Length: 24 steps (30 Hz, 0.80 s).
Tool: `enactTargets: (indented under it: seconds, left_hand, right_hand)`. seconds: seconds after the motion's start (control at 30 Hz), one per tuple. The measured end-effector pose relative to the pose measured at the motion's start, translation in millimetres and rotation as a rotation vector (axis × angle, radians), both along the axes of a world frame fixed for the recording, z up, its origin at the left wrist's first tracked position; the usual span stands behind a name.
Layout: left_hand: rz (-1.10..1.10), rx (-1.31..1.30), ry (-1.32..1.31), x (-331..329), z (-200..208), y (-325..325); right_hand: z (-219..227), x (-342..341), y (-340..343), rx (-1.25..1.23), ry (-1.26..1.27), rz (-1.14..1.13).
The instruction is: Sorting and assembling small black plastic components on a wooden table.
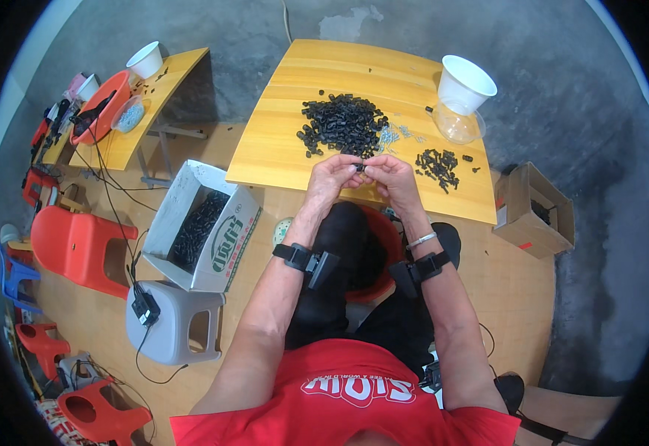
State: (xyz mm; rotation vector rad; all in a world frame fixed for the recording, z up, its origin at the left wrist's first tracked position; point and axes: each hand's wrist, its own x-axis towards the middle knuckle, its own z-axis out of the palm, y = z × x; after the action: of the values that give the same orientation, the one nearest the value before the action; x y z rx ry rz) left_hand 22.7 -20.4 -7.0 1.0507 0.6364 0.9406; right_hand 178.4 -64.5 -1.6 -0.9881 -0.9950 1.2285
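Note:
Close together at the near edge of the yellow wooden table (265, 141), my left hand (334, 175) and my right hand (393, 181) meet over one small black plastic part (360, 168). Both sets of fingers pinch it; its exact kind is too small to tell. Just beyond them lies a big heap of black plastic pieces (343, 123). Beside that heap are scattered small silvery screws or pins (390, 137). A smaller pile of little black parts (437, 167) sits to the right of my right hand.
A white bucket (468, 80) and a clear plastic bowl (459, 128) stand at the table's far right. On the floor are a white box of black parts (224, 256) at left and a cardboard box (534, 215) at right. A grey stool (164, 327) and red chair (79, 241) stand left.

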Motion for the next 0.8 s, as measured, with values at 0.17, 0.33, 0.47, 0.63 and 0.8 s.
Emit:
enactTargets:
  seconds: [0.17, 0.33, 0.47, 0.63, 0.8]
  left_hand:
    - [-0.063, 0.036, 0.034, -5, 1, 2]
    - [-0.071, 0.028, 0.049, -5, 2, 0]
    - [-0.049, 0.019, 0.066, -4, 4, -1]
    - [-0.040, -0.003, 0.067, -5, 3, -2]
    - [-0.052, -0.003, 0.064, -4, 4, -2]
  right_hand:
    - [-1, 5, 1, -0.045, 0.078, 0.045]
    - [0, 10, -2, -0.084, 0.075, 0.071]
    - [0, 11, -2, -0.076, 0.091, 0.099]
    - [5, 9, -5, -0.086, 0.079, 0.121]
    - [2, 11, -5, -0.054, 0.118, 0.137]
